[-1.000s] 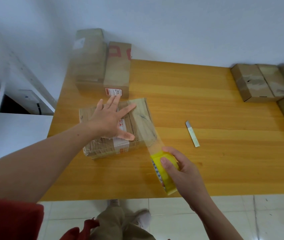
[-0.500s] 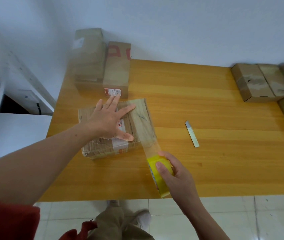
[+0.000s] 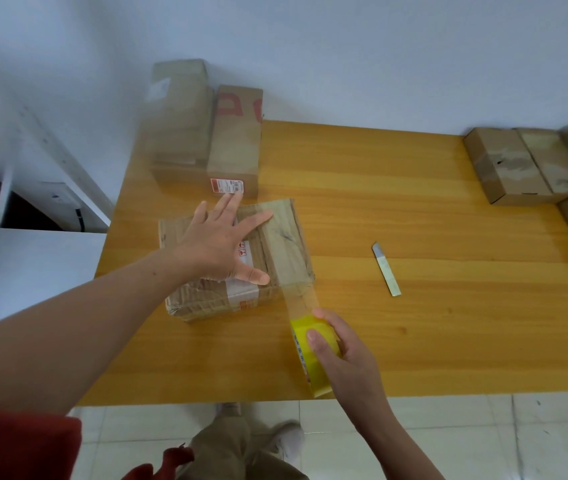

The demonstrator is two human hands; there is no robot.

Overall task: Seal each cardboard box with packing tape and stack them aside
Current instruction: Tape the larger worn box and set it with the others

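Now left hand flat on box; right hand fingers grasp tape roll; strip runs near-far

Plain packing room, wooden table, cardboard boxes, tiled floor

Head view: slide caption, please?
Left hand presses a box; right hand holds the tape roll, its strip stretched to the box.

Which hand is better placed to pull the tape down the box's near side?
Right. The right hand grips the tape roll, its strip stretched from the box; the left hand lies flat on the box top.
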